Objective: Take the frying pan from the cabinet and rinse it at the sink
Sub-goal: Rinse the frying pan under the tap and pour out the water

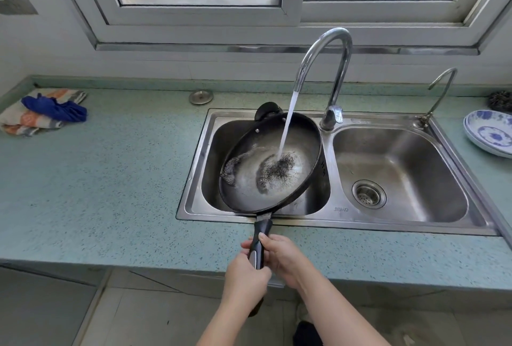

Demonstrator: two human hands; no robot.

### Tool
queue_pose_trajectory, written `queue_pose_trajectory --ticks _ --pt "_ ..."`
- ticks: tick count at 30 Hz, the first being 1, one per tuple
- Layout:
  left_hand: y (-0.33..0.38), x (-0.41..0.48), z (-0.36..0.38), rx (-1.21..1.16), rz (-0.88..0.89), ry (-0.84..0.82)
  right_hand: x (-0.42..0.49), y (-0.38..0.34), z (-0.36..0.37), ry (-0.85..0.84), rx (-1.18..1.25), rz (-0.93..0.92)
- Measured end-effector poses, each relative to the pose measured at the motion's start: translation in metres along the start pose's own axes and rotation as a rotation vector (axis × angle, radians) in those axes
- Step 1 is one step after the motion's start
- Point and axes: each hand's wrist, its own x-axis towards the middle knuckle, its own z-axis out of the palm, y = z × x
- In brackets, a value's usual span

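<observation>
A black frying pan (pixel 304 135) hangs tilted over the left basin of a steel double sink (pixel 329 214). Water pours from the tall curved faucet (pixel 332 68) into the pan and pools foaming on its bottom. The pan's long black handle (pixel 260 237) reaches back over the counter's front edge. My left hand (pixel 243 282) grips the handle's near end. My right hand (pixel 282 257) wraps the handle just ahead of it, thumb on top.
Folded cloths (pixel 41 113) lie at the counter's far left. A sink plug (pixel 201 97) sits behind the left basin. A small second tap (pixel 440 90) stands at the right basin's back. Blue-patterned plates (pixel 490 132) and a scrubber (pixel 501 100) are at far right.
</observation>
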Motion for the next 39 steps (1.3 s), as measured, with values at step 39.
queue_pose_trajectory --ticks 39 --pt "-0.006 -0.009 0.001 -0.111 0.058 0.015 0.002 -0.006 0.028 0.123 -0.173 0.038"
